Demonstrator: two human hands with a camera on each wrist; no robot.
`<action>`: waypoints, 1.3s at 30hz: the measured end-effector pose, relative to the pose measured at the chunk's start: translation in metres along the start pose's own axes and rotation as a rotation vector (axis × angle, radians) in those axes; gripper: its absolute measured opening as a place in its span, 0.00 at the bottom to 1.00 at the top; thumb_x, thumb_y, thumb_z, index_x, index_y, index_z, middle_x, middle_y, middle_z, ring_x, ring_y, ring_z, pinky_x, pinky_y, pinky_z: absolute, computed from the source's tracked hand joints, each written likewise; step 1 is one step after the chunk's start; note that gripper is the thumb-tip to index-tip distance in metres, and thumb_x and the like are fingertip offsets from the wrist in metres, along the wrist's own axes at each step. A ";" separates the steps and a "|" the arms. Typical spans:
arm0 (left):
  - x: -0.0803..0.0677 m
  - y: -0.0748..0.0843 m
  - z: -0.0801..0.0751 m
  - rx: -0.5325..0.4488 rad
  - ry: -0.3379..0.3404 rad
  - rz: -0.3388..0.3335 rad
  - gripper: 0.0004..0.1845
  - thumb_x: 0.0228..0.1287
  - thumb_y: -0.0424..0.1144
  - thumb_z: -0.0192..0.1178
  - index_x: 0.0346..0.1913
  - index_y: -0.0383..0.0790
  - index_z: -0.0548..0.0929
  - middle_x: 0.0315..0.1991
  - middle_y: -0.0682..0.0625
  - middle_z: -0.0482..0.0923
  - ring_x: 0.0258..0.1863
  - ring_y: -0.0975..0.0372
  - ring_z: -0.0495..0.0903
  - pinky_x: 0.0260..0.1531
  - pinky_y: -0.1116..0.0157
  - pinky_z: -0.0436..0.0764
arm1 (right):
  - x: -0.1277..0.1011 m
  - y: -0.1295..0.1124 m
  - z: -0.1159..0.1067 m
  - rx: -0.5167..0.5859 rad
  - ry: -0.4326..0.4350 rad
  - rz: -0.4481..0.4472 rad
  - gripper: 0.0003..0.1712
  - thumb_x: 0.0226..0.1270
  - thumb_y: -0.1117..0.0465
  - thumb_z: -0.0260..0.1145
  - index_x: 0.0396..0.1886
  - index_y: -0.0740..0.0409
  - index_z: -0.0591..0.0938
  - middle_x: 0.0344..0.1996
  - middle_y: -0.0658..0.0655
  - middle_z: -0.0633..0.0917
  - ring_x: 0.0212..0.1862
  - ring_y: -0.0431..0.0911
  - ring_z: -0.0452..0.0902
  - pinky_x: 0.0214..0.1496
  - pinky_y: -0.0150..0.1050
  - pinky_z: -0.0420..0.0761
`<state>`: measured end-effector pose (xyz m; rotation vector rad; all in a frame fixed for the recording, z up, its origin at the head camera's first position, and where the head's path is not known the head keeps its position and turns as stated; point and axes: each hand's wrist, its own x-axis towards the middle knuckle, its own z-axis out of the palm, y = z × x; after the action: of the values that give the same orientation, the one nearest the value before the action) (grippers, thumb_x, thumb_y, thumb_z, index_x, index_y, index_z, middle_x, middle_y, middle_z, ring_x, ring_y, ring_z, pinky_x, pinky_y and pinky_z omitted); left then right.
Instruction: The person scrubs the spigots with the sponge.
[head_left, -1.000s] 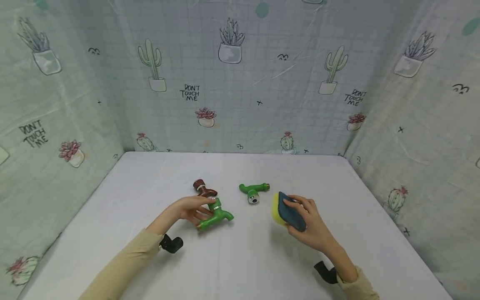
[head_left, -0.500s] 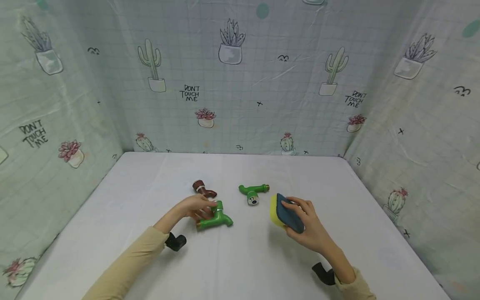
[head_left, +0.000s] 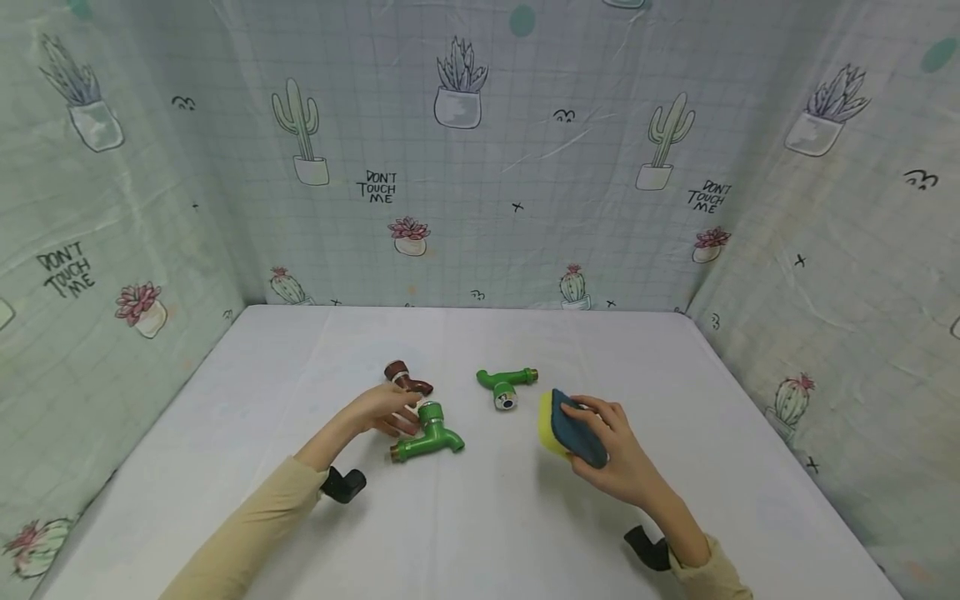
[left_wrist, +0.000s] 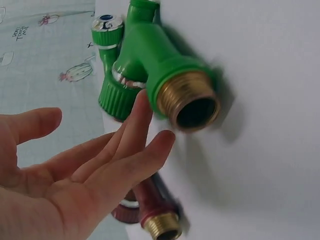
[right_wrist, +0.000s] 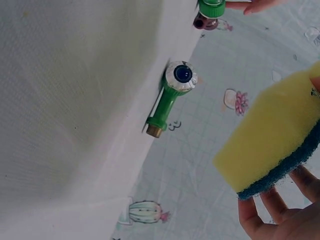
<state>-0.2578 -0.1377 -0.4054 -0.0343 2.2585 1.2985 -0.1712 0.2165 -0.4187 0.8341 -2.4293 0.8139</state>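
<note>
In the head view my left hand (head_left: 386, 410) is just left of the nearer green tap (head_left: 427, 435), which lies on the table. The left wrist view shows that hand's thumb spread away from its extended fingers (left_wrist: 135, 165), nothing gripped, the fingertips close to the tap's brass threaded end (left_wrist: 192, 102); whether they touch it I cannot tell. A brown tap (head_left: 407, 379) lies just behind this hand, partly covered by it. At the right, my right hand (head_left: 618, 454) grips a yellow sponge with a dark blue scouring side (head_left: 577, 429), raised above the table.
A second green tap (head_left: 506, 383) lies farther back, between the hands. Black curved pieces sit at both wrists, the left piece (head_left: 343, 485) and the right piece (head_left: 647, 547). Cactus-printed cloth (head_left: 480, 167) walls the white table (head_left: 480, 533) at the back and sides.
My left hand has let go of the nearer green tap, which has come down onto the table, and drawn slightly left. The right hand and sponge have barely moved.
</note>
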 end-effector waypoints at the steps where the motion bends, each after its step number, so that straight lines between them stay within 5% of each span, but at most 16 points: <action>1: -0.001 0.001 -0.003 0.011 0.004 0.008 0.23 0.68 0.44 0.43 0.55 0.26 0.67 0.46 0.35 0.78 0.34 0.56 0.83 0.36 0.59 0.81 | 0.000 0.000 0.000 0.000 -0.001 0.001 0.39 0.40 0.63 0.72 0.57 0.47 0.71 0.57 0.56 0.69 0.51 0.43 0.58 0.41 0.48 0.75; 7: -0.007 0.006 -0.032 0.017 0.087 0.045 0.24 0.68 0.42 0.42 0.59 0.26 0.64 0.51 0.33 0.73 0.40 0.53 0.82 0.38 0.58 0.81 | -0.002 -0.001 0.000 0.001 -0.002 0.000 0.39 0.40 0.63 0.72 0.57 0.47 0.71 0.56 0.55 0.69 0.51 0.43 0.59 0.41 0.48 0.75; 12: -0.002 0.007 -0.055 0.068 0.263 0.177 0.23 0.65 0.40 0.48 0.57 0.25 0.66 0.52 0.29 0.71 0.44 0.48 0.79 0.38 0.55 0.81 | 0.000 -0.002 0.000 0.005 -0.011 0.000 0.39 0.40 0.63 0.72 0.58 0.47 0.70 0.57 0.56 0.69 0.51 0.43 0.59 0.41 0.47 0.75; 18: 0.020 -0.008 -0.056 0.504 0.497 0.411 0.26 0.56 0.40 0.59 0.54 0.26 0.69 0.49 0.30 0.74 0.47 0.42 0.75 0.42 0.52 0.78 | 0.002 -0.004 0.002 0.011 -0.020 -0.002 0.39 0.41 0.63 0.72 0.58 0.46 0.71 0.57 0.54 0.69 0.51 0.41 0.58 0.41 0.46 0.76; 24: 0.031 -0.017 -0.039 0.879 0.432 0.429 0.33 0.51 0.46 0.64 0.56 0.28 0.69 0.53 0.30 0.68 0.50 0.39 0.70 0.43 0.44 0.74 | 0.001 -0.003 0.003 0.011 -0.017 -0.018 0.38 0.40 0.63 0.72 0.57 0.47 0.71 0.56 0.55 0.69 0.51 0.41 0.59 0.41 0.45 0.76; 28: 0.037 -0.019 -0.031 1.008 0.428 0.426 0.37 0.48 0.52 0.65 0.57 0.31 0.69 0.53 0.31 0.66 0.50 0.38 0.68 0.43 0.38 0.70 | 0.000 -0.003 0.004 0.012 -0.022 -0.016 0.38 0.40 0.63 0.72 0.57 0.47 0.71 0.57 0.54 0.69 0.51 0.41 0.59 0.41 0.45 0.76; 39: 0.052 -0.026 -0.021 1.300 0.556 0.519 0.39 0.43 0.62 0.63 0.49 0.32 0.74 0.39 0.36 0.76 0.43 0.43 0.73 0.48 0.31 0.59 | -0.002 -0.002 0.005 0.014 -0.029 0.000 0.39 0.41 0.63 0.72 0.58 0.45 0.70 0.57 0.54 0.69 0.51 0.40 0.59 0.42 0.45 0.76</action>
<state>-0.3042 -0.1561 -0.4414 0.7604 3.2903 -0.2847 -0.1695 0.2129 -0.4221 0.8566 -2.4510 0.8258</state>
